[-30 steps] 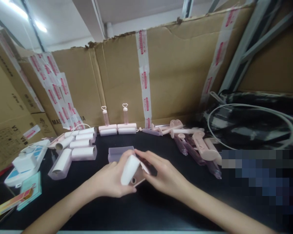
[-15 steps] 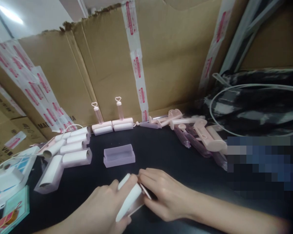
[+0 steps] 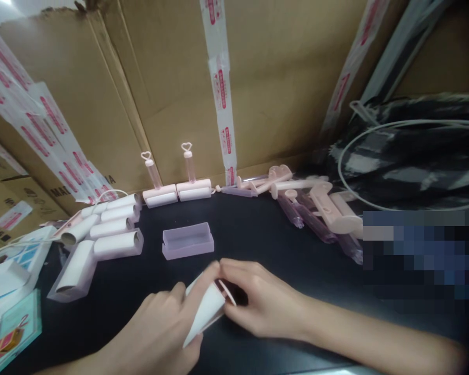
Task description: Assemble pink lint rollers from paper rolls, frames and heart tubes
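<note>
Nearest the camera, at 6 o'clock on the black desk (image 3: 281, 245), the left hand (image 3: 162, 328) and right hand (image 3: 263, 304) meet on one white roll (image 3: 205, 310). The left hand wraps the roll from below and behind, thumb along its top. The right hand pinches the roll's upper end, fingertips touching the left thumb; a thin pale edge shows under those fingers, its kind unclear. The roll is tilted, lower end toward the camera.

Just beyond, at 12 o'clock, a clear tray (image 3: 187, 240) lies apart from the hands.

At 10 o'clock, a cluster of rolls (image 3: 109, 229) lies side by side, touching, some in clear covers. At 9 o'clock, near the desk edge, sit a white device (image 3: 2, 276) and a teal card (image 3: 15, 333).

At 2 o'clock, pink handles (image 3: 328, 213) and clear tubes lie heaped.

Farther back, at 12 o'clock, two finished rollers (image 3: 177, 190) stand upright with heart-topped handles, against the taped cardboard (image 3: 281, 88). At 3 o'clock, a white cable (image 3: 406, 125) loops over a dark bag.
</note>
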Demonstrator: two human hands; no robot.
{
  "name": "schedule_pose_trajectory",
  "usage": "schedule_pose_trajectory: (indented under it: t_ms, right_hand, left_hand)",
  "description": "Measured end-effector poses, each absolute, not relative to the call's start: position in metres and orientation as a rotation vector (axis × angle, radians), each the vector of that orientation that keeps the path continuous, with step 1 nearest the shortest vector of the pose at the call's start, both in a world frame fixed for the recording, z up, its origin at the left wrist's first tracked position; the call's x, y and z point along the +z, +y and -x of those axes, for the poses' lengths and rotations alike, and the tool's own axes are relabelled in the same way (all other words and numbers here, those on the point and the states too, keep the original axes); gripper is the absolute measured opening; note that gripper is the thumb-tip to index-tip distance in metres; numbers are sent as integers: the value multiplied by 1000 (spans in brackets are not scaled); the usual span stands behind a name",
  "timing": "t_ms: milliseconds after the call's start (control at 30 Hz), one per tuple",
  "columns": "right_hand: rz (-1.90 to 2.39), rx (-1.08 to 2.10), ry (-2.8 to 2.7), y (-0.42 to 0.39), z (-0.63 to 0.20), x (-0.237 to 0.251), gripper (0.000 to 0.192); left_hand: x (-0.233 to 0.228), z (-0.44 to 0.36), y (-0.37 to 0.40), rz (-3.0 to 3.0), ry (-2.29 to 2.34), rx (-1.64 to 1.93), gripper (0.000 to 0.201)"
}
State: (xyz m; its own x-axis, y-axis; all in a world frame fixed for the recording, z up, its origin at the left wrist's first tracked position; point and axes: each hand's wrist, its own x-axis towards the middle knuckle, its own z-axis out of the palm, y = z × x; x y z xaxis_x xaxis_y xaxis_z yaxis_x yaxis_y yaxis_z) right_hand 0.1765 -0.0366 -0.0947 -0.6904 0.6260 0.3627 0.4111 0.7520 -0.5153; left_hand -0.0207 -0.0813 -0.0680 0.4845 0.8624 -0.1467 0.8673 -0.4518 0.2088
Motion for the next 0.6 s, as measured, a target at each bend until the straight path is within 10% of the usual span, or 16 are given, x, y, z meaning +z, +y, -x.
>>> schedule_pose_trajectory:
  t_ms: [300, 600]
  right_hand:
    - [785, 916, -2082, -53, -178, -94, 93]
    - [564, 1268, -1678, -23, -169, -91, 29]
  left_hand:
    - [-66, 15, -70, -2462, 1687, 191, 94]
    - [-66, 19, -49, -2246, 1218, 884, 110]
